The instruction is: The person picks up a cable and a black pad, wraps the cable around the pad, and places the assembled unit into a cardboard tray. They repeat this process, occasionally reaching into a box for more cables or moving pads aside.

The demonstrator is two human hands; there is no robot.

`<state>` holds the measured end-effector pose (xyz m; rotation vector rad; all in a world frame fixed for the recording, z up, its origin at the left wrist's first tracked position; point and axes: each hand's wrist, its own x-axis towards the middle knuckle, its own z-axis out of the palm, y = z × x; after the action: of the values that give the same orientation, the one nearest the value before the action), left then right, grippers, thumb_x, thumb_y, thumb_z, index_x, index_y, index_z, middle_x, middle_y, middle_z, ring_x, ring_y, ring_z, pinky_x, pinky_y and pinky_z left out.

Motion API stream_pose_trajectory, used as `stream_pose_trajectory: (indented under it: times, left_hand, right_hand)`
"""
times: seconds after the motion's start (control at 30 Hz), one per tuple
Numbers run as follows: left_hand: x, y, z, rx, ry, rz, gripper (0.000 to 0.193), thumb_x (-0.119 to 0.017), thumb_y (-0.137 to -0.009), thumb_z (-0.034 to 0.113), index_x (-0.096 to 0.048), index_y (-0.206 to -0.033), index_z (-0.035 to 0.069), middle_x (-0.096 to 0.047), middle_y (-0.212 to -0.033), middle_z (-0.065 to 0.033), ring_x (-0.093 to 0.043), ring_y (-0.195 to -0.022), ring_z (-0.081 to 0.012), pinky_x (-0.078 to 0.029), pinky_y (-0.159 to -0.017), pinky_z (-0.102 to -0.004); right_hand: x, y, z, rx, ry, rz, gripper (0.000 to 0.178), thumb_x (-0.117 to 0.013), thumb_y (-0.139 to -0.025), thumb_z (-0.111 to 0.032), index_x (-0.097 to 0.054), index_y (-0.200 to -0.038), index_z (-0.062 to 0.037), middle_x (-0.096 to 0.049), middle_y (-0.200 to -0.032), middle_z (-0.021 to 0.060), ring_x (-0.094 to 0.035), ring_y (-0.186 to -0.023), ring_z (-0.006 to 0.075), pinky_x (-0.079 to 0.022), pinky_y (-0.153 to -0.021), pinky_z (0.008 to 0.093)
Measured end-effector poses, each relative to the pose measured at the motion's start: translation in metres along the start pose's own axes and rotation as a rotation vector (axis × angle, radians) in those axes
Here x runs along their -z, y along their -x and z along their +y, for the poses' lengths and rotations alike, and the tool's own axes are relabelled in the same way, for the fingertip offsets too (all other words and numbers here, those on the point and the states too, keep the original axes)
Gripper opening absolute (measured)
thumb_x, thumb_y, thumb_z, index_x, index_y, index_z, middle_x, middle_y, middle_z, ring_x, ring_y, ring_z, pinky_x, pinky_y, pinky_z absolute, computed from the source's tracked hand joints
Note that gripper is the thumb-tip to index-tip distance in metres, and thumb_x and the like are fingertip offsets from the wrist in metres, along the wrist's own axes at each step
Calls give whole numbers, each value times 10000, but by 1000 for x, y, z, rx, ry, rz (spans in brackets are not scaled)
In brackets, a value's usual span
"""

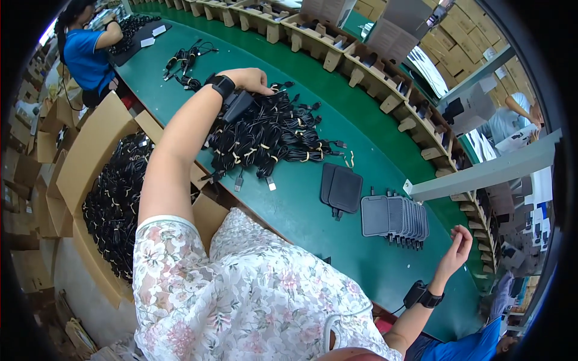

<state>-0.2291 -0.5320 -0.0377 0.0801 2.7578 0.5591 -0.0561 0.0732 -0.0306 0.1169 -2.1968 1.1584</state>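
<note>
My left hand reaches across to the far edge of a heap of black cables, its fingers bent down and closed on a cable bundle there. The cables are coiled and tied with tan ties; several USB plugs stick out. Out to the right, my right hand hangs above the table with nothing in it, fingers loosely curled and apart. Nearest to it is a row of flat dark grey pads, overlapping, with short plugs along the near side. Two more black pads lie just left of that row.
An open cardboard box full of cables stands left of the green table. Loose cables lie farther left. Cardboard bins line the far side; a grey metal post crosses at right. A person in blue sits at far left.
</note>
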Motion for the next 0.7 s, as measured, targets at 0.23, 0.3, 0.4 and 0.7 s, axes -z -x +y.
stream_pose_trajectory:
  times: [0.23, 0.3, 0.4, 0.7]
  left_hand:
    - [-7, 4, 22, 160, -275, 55, 662, -604, -752, 644, -674, -1015, 40, -657, -1042, -161, -612, -970, -292, -477, -821, -403]
    - [-20, -3, 28, 127, -387, 156, 634, -602, -758, 628, -674, -1001, 47, -649, -1042, -155, -593, -990, -305, -471, -829, -408]
    - [-33, -17, 42, 45, -620, 362, 577, -597, -769, 596, -676, -972, 62, -632, -1041, -143, -553, -1030, -329, -458, -845, -417]
    - [-58, -16, 86, -273, -172, 497, 300, -668, -768, 251, -600, -989, 59, -606, -1047, -162, -556, -1005, -367, -471, -766, -479]
  right_hand:
    - [-65, -6, -19, 1, -218, -184, 137, -470, -955, -41, -579, -1026, 0, -595, -908, 48, -566, -828, 111, -465, -741, 230]
    - [-95, -7, -30, 40, -252, -262, 133, -462, -942, -3, -586, -990, 1, -584, -902, 45, -559, -826, 113, -467, -726, 238]
    - [-131, -5, -54, 215, -198, -430, 131, -470, -904, 44, -588, -950, 9, -569, -885, 62, -558, -820, 133, -465, -722, 247]
    - [-182, 13, -98, 291, -159, -538, 152, -491, -906, -2, -602, -1009, 11, -579, -936, 76, -581, -851, 152, -463, -757, 249]
